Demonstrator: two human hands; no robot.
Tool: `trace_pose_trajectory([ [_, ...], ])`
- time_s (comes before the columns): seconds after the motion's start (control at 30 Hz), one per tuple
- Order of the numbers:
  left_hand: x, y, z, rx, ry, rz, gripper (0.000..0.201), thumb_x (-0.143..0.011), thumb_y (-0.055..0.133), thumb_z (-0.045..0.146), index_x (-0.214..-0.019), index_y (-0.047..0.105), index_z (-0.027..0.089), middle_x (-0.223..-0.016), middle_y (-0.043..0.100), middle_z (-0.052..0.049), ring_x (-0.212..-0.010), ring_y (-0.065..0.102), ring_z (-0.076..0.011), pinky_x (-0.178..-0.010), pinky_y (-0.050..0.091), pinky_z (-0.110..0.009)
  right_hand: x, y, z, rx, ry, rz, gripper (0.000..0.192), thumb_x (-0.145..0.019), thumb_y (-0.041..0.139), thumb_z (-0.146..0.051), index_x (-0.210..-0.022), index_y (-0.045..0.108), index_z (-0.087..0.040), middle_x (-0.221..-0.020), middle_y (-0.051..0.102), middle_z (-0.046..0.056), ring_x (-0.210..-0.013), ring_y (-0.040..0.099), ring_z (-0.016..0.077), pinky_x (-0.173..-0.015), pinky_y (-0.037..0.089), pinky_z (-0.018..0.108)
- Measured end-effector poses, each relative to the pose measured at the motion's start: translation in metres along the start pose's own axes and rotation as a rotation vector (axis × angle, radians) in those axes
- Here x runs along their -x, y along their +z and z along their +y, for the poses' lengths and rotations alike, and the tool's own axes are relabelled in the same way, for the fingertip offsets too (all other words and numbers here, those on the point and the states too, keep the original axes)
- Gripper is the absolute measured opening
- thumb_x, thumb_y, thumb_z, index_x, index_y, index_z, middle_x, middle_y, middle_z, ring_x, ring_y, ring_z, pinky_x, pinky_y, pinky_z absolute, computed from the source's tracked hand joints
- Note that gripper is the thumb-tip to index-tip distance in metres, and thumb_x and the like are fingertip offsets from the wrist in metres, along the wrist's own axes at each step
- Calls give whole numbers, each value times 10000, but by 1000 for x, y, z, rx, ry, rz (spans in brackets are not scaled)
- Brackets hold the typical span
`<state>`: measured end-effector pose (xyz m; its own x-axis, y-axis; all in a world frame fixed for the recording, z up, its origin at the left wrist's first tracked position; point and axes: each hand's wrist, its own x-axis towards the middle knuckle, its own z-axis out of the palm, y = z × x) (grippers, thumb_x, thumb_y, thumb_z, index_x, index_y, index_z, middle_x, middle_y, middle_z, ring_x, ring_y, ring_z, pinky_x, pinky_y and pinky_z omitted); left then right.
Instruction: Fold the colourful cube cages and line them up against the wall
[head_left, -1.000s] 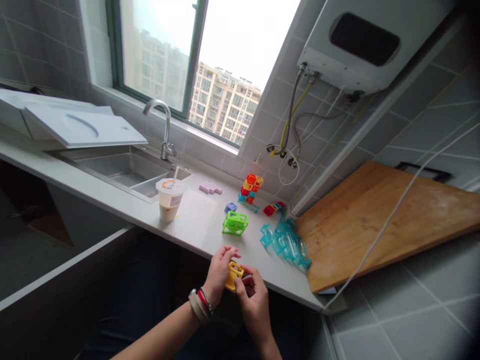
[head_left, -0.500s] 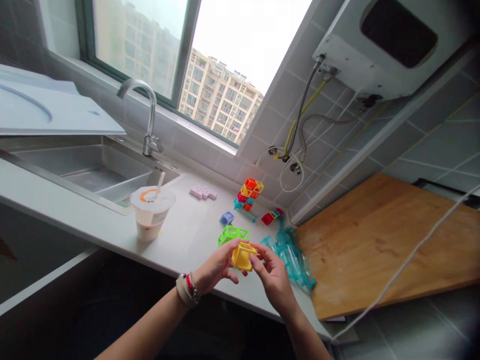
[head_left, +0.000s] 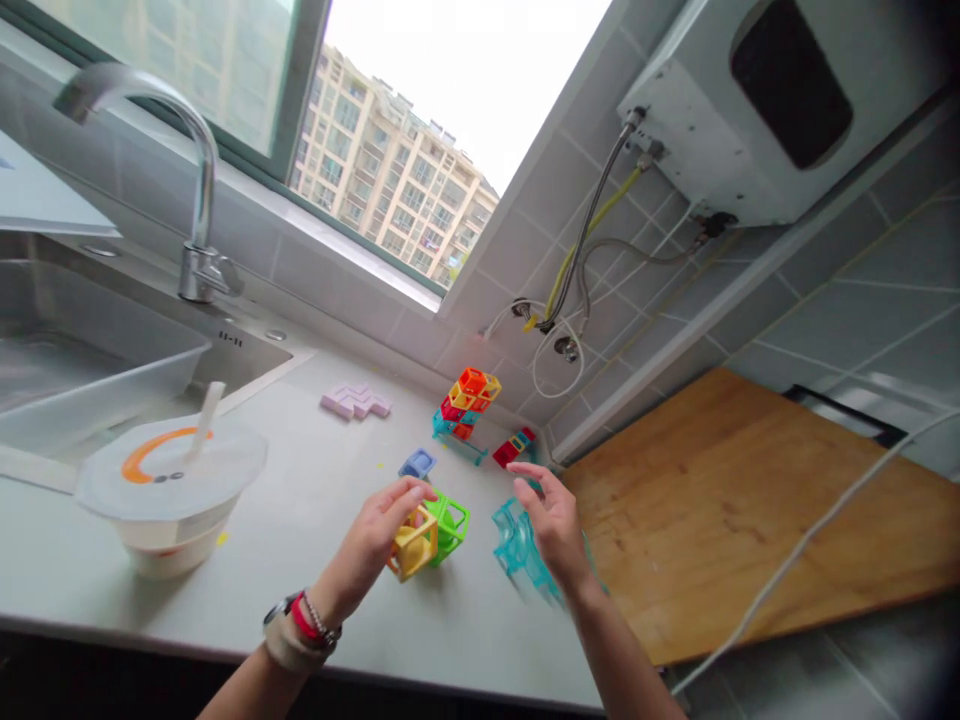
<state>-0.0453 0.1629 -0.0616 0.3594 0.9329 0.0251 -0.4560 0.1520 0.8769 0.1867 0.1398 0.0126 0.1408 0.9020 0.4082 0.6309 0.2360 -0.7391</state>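
Your left hand (head_left: pixel 367 538) curls over the yellow block (head_left: pixel 417 550), beside the green block (head_left: pixel 451 528); I cannot tell if it's clamped. Your right hand (head_left: pixel 556 522), thumb and fingers apart, hangs by the teal pieces (head_left: pixel 514 548). Surface (head_left: pixel 465 635) stretches between the blocks and its near edge.

Between the left hand (head_left: pixel 369 545) and the right hand (head_left: pixel 553 515), a gap crosses the table (head_left: pixel 465 635) from near to far, green block (head_left: pixel 451 526) at left, teal pieces (head_left: pixel 516 545) at right; the block tower (head_left: pixel 466 402) closes its far end. The cup (head_left: pixel 171 500) obstructs the near left, the wooden board (head_left: pixel 757 530) the right.
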Motion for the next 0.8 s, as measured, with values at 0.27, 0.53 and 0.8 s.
trace_pose_trajectory([
  [0.27,12,-28,25,52,12,239,407,-847,613,562,-931,699,174,-737,600,-17,-567,523,-149,-501,424,-232,-107,26,60,-13,-20,15,356,-879,616,-462,-1015,739,-157,-978,767,100,-913,692,230,-867,531,372],
  [0.53,-4,-44,3,52,124,363,367,-849,641,511,-942,672,157,-828,617,-23,-660,551,-146,-585,465,-228,-195,36,59,621,-404,-137,291,-924,549,-226,-1167,698,-170,-1175,701,140,-1163,605,276,-1064,442,422],
  [0.8,-5,-45,-1,58,80,307,382,-847,637,547,-933,637,175,-731,557,11,-602,517,-143,-552,406,-231,-239,53,64,774,-406,-369,410,-898,597,-114,-1302,625,-184,-1243,637,102,-1127,619,199,-1015,462,307],
])
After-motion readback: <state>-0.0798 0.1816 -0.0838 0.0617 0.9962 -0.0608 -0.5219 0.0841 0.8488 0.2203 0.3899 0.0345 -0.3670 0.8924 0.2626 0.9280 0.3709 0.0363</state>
